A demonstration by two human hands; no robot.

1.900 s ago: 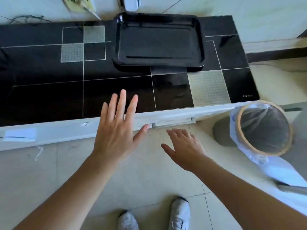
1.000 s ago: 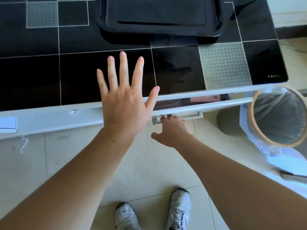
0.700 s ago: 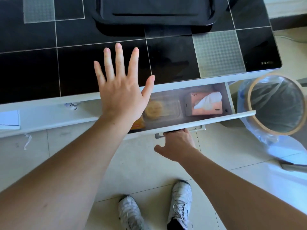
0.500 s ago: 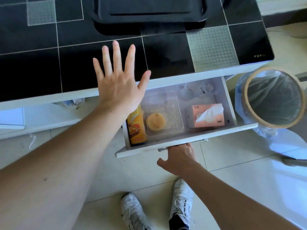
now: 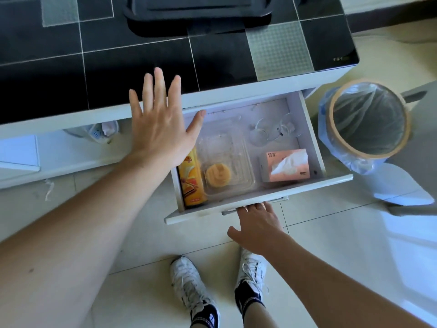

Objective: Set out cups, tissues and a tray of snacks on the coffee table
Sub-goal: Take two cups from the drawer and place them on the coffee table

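The white drawer of the black-topped coffee table stands pulled out. Inside lie an orange snack can, a clear box with a round yellow cake, a pink tissue box and clear glass cups at the back. A black tray sits on the table top. My left hand is spread flat over the table's front edge and the drawer's left corner, holding nothing. My right hand has its fingertips hooked under the drawer handle.
A round bin with a clear liner stands right of the drawer, close to its side. A power strip lies on the lower shelf at the left. My shoes are on the tiled floor below the drawer front.
My right hand took the handle and pulled the drawer out, uncovering the snacks, tissues and cups. My left hand stayed spread over the table edge.
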